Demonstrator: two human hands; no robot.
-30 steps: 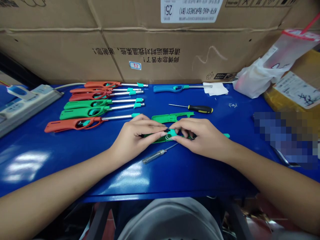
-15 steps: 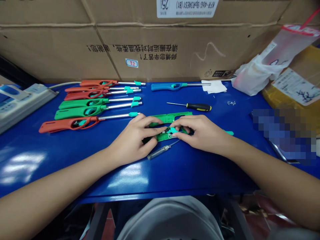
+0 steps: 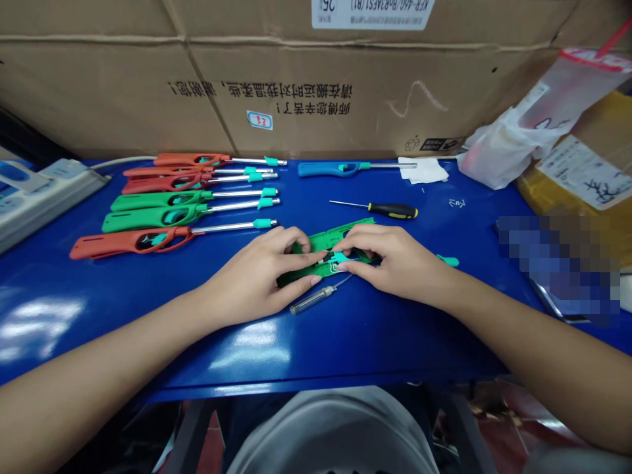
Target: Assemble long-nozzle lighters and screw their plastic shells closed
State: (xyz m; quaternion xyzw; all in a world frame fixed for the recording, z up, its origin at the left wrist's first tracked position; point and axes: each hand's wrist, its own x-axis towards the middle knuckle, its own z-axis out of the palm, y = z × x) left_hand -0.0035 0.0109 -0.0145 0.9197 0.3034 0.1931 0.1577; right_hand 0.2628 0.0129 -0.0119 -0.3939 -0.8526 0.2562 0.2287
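Observation:
In the middle of the table lie two green lighter casing halves (image 3: pixel 326 238), opened out one behind the other. My left hand (image 3: pixel 261 266) holds the casing at its left end, thumb at the near edge and index fingertip on the small parts inside. Between thumb and fingers of my right hand (image 3: pixel 399 263) is a teal trigger (image 3: pixel 338 257), pinched over the near half. White wire lies just under the trigger. In front rests a clear fuel tank (image 3: pixel 312 301) with a thin tube leading toward the casing. Part of the casing's inside is hidden by my fingers.
Several assembled lighters (image 3: pixel 148 214) lie at the left, and a blue lighter (image 3: pixel 328 169) lies behind. A screwdriver (image 3: pixel 394 210), small screws (image 3: pixel 457 203) and a teal piece (image 3: pixel 447 261) are to the right. A power strip (image 3: pixel 52 191) and a cardboard box (image 3: pixel 276 66) border the table.
My left thumb has stretched out along the casing's near edge, and the casing now sits tilted, its left end nearer me. My right hand keeps its pinch on the trigger.

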